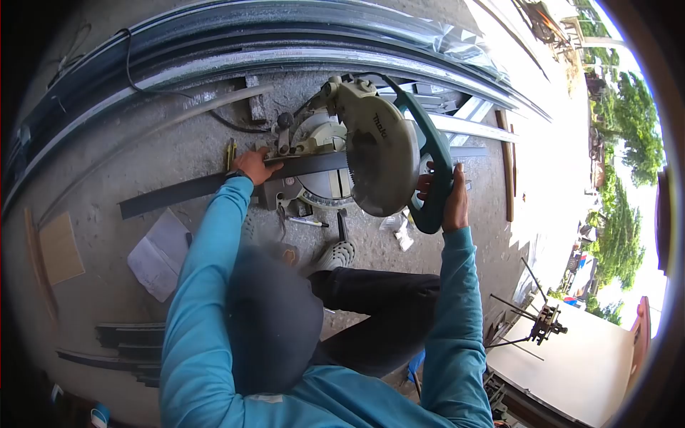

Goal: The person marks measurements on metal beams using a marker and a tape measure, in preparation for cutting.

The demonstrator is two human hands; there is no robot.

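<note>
My right hand is wrapped round the green handle of a miter saw, whose toothed blade edge shows below its pale guard. A long dark metal profile lies across the saw's base, passing under the blade. My left hand grips this profile against the fence, left of the blade, thumb and fingers over its upper edge. The blade overlaps the profile in this view. A yellow utility knife lies on the floor just beyond my left wrist.
Long metal profiles are stacked across the floor beyond the saw. A marker lies in front of the base. Paper, a wooden board and short dark offcuts lie at the left. A black cord runs behind.
</note>
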